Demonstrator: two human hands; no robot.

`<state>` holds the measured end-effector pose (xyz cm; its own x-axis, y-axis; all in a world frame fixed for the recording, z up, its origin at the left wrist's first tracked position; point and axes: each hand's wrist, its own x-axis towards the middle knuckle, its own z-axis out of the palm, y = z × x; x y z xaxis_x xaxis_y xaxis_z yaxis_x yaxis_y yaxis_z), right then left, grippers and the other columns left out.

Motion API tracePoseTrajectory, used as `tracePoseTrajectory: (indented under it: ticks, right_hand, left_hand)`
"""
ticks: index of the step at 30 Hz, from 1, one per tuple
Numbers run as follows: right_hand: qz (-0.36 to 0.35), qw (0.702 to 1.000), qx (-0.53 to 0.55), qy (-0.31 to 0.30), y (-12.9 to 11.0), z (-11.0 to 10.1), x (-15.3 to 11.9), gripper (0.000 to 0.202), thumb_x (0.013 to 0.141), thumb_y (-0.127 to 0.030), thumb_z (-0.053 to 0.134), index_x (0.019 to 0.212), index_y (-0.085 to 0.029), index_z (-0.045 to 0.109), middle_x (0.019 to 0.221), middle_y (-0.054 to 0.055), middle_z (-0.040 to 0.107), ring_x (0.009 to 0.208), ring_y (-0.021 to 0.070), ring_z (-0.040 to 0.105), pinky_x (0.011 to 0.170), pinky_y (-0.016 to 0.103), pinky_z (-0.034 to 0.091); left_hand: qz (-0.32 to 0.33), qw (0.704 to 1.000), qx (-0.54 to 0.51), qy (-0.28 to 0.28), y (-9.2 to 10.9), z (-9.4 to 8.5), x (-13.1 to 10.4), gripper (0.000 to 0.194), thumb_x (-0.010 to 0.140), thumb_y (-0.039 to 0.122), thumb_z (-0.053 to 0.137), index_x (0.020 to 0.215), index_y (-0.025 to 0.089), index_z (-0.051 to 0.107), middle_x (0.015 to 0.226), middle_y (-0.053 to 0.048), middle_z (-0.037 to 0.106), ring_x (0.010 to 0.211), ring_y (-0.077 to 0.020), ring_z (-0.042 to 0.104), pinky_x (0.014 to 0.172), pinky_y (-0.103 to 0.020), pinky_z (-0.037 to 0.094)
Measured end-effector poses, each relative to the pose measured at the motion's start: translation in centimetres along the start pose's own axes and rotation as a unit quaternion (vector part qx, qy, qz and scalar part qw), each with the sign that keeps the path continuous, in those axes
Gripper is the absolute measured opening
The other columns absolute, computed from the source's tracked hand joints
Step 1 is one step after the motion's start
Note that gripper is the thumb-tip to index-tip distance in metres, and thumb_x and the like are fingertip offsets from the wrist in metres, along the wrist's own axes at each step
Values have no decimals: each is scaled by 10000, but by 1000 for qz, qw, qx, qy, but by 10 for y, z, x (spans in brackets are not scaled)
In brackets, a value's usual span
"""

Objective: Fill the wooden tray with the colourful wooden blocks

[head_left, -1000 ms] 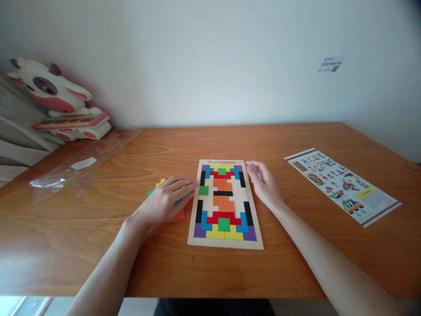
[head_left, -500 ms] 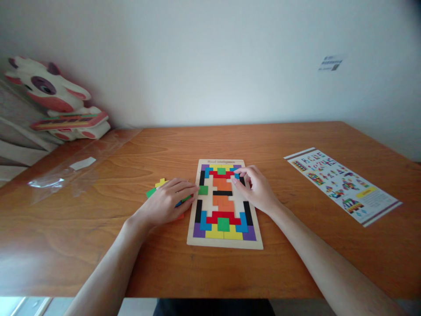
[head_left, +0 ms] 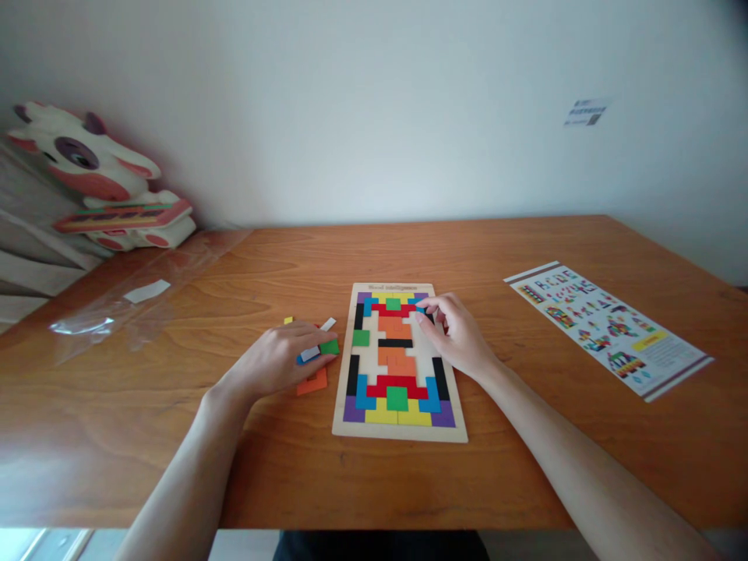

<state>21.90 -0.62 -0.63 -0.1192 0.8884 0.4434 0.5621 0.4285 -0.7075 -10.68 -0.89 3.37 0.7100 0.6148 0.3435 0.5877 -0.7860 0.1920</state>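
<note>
A wooden puzzle board (head_left: 343, 428) lies on the table, partly filled with coloured pieces. Bare wood shows in its middle left and right. One green square (head_left: 361, 338) sits at its left edge. Left of the board, my left hand (head_left: 286, 354) rests over a loose pile, its fingertips at a green piece (head_left: 329, 347). An orange piece (head_left: 312, 382) shows below the fingers; the rest of the pile is partly hidden. My right hand (head_left: 447, 323) hovers at the board's upper right edge, thumb and index finger apart, holding nothing visible.
A printed pattern sheet (head_left: 608, 327) lies on the right of the table (head_left: 409, 491). Clear plastic wrapping (head_left: 117, 319) is spread on the left, near a cow-shaped toy keyboard (head_left: 125, 218) at the back left by the wall.
My left hand has moved left, off the board's edge and back over the pile, uncovering green, orange and white-looking pieces. My right hand has barely moved.
</note>
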Motion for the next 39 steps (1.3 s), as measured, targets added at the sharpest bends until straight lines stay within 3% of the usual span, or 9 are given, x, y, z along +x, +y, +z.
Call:
tracePoseTrajectory:
  ticks: [13, 18, 23, 26, 29, 32, 35, 37, 39]
  right_hand:
    - [10, 1000, 0, 13, 2, 0, 0, 185, 936, -382, 564, 1061, -253, 612, 936, 57, 580, 733, 183, 549, 680, 367, 500]
    - [-17, 1000, -7, 17, -10, -3, -1, 150, 945, -341, 549, 1052, -264, 621, 946, 54, 635, 718, 176, 560, 689, 360, 506]
    - [10, 987, 118, -112, -44, -5, -7, 190, 961, -389, 546, 1078, -281, 650, 887, 30, 716, 722, 169, 640, 612, 314, 515]
    - [84, 943, 252, -202, -63, -2, -11, 219, 947, -432, 570, 1038, -261, 673, 911, 32, 726, 725, 154, 664, 569, 279, 521]
    - [143, 899, 337, -242, -69, 2, -12, 232, 889, -447, 653, 976, -234, 680, 837, 21, 723, 661, 138, 664, 539, 262, 532]
    - [158, 898, 345, -223, -58, 2, -8, 235, 851, -429, 704, 978, -232, 682, 841, 19, 732, 674, 144, 688, 586, 281, 571]
    - [157, 933, 292, -138, -36, -6, -1, 315, 857, -427, 697, 1114, -249, 663, 955, 45, 754, 743, 173, 718, 657, 336, 602]
    - [148, 960, 226, -64, -20, -15, 4, 316, 835, -418, 720, 1099, -247, 689, 949, 51, 761, 801, 195, 724, 735, 376, 607]
    - [118, 980, 155, -42, -11, -25, 8, 233, 823, -407, 726, 995, -251, 734, 932, 50, 768, 812, 209, 720, 774, 407, 597]
  left_hand:
    - [22, 998, 20, 53, -2, 5, 0, 224, 961, 202, 551, 1119, 182, 707, 928, -61, 767, 789, -164, 728, 751, -256, 589]
    - [52, 995, 20, 88, 9, 8, 5, 249, 958, 163, 552, 1151, 227, 696, 1059, -73, 734, 970, -189, 706, 851, -304, 587]
    - [124, 983, 5, 133, 37, 15, 13, 401, 955, 104, 539, 1309, 280, 607, 1097, -67, 679, 1033, -189, 673, 892, -327, 588]
    - [154, 975, -16, 158, 52, 20, 16, 411, 934, 114, 597, 1320, 257, 594, 1077, -63, 679, 1020, -198, 668, 866, -328, 601]
    - [160, 973, -27, 165, 60, 23, 19, 394, 915, 102, 627, 1288, 229, 607, 1066, -64, 681, 1021, -201, 666, 846, -317, 606]
    - [139, 977, -24, 162, 61, 24, 24, 361, 908, 112, 644, 1256, 203, 611, 1095, -87, 673, 1038, -205, 659, 857, -324, 598]
    - [90, 982, -4, 168, 55, 25, 27, 292, 903, 195, 676, 1191, 204, 633, 1079, -92, 677, 987, -205, 660, 843, -352, 587]
    - [58, 985, 5, 163, 50, 25, 28, 205, 910, 202, 659, 1115, 213, 663, 1043, -81, 682, 909, -189, 656, 800, -346, 579]
    - [32, 988, 6, 152, 44, 25, 27, 152, 917, 180, 632, 1056, 211, 686, 1025, -74, 682, 848, -174, 646, 755, -327, 565]
